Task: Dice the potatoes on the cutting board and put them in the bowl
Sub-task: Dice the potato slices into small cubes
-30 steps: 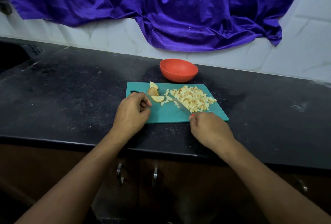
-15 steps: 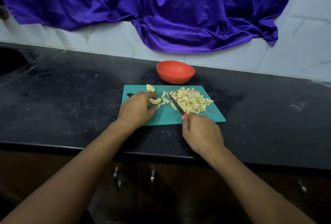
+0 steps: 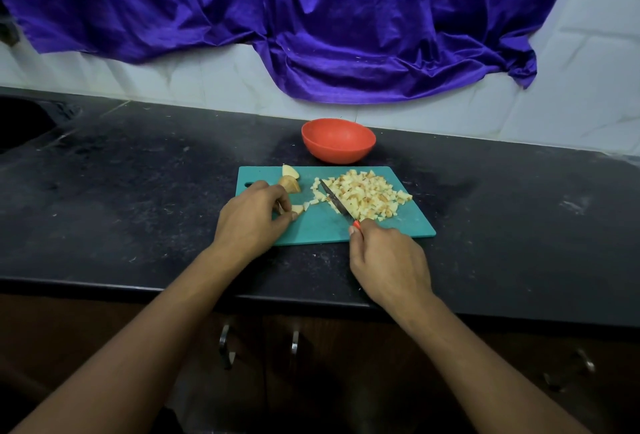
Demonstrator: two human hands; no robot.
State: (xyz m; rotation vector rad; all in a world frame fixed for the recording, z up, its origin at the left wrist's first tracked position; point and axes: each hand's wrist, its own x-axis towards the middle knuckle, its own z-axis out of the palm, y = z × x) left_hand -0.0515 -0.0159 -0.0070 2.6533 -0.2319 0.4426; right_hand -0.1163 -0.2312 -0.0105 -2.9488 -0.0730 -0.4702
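Note:
A teal cutting board (image 3: 322, 229) lies on the black counter. On its right half is a heap of diced potato (image 3: 367, 195). Two larger potato wedges (image 3: 290, 177) sit near its far left corner. My left hand (image 3: 254, 218) pinches a small potato piece (image 3: 298, 209) against the board. My right hand (image 3: 388, 260) grips a red-handled knife (image 3: 336, 203), whose blade points away from me along the left edge of the heap. An orange bowl (image 3: 337, 139) stands just behind the board; nothing shows inside it.
A purple cloth (image 3: 311, 24) hangs over the white tiled wall behind the counter. A dark sink (image 3: 20, 121) is at the far left. Cabinet handles (image 3: 225, 347) show below the counter's front edge.
My left hand has pulled a small potato piece toward me, uncovering the wedge behind it. The knife blade has shifted slightly along the left edge of the diced heap.

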